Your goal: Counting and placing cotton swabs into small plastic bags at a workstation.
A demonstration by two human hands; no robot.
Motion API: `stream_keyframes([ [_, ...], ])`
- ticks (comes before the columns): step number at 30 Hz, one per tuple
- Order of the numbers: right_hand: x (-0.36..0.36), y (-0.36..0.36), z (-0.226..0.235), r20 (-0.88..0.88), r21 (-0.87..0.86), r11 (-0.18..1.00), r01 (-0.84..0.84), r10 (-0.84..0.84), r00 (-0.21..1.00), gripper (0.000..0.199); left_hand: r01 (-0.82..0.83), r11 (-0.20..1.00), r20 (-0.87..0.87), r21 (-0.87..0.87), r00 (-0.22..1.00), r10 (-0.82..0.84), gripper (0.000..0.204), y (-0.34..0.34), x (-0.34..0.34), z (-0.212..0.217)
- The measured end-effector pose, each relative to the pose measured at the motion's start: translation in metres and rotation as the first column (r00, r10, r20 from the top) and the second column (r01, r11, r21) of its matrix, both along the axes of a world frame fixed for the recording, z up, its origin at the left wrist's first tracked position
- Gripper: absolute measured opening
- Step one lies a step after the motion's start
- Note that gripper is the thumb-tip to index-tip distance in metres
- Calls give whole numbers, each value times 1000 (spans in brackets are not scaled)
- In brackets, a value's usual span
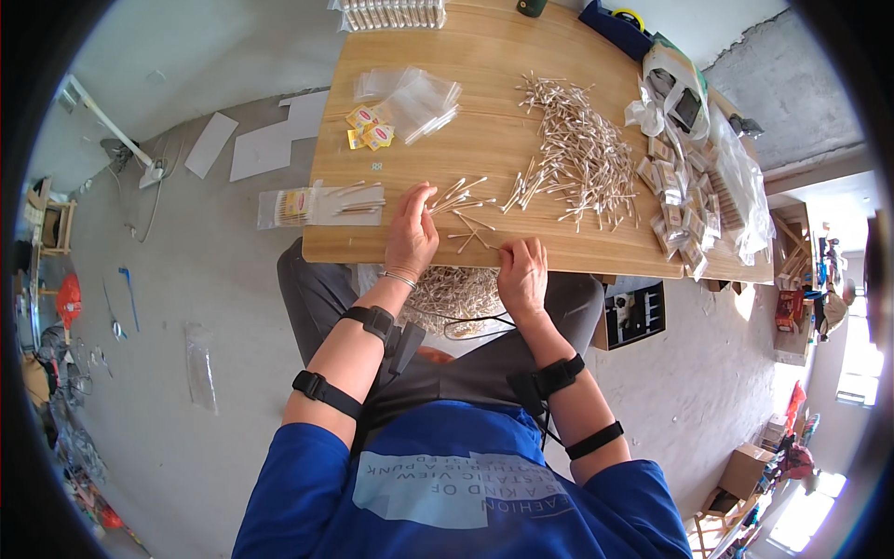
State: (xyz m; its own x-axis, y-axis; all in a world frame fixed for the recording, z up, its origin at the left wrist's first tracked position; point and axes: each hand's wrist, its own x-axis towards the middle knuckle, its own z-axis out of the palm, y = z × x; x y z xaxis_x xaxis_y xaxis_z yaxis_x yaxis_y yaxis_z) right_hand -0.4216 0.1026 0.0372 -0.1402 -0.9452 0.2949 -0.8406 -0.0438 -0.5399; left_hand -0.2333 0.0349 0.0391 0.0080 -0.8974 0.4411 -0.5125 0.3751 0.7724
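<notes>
My left hand (413, 229) rests at the near edge of the wooden table (503, 247), fingers bent and thumb apart from them. Just right of its fingertips several loose cotton swabs (456, 194) lie fanned out. My right hand (523, 276) is at the table's edge with its fingers curled together; whatever they may pinch is hidden. A few more swabs (473, 233) lie between my hands. Left of my left hand is a clear bag (268, 210) with a yellow card and a row of swabs beside it. A big heap of swabs (579, 149) spreads to the right.
Clear empty bags (424, 104) and yellow cards (370, 130) lie at the far left. Small packs (672, 200) and plastic bags (736, 182) crowd the right edge, below a blue tape dispenser (616, 28). More swabs (456, 296) sit under the table edge by my lap.
</notes>
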Motion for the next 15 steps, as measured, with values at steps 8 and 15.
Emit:
stream_keyframes([
  [8, 16, -13, 5, 66, -59, 990, -132, 136, 989, 13, -5, 1000, 16, -15, 1000, 5, 40, -1, 1, -1],
  [15, 44, -20, 8, 0, -21, 994, -109, 109, 994, 20, -5, 1000, -119, 3, 993, 5, 37, -5, 1, -8],
])
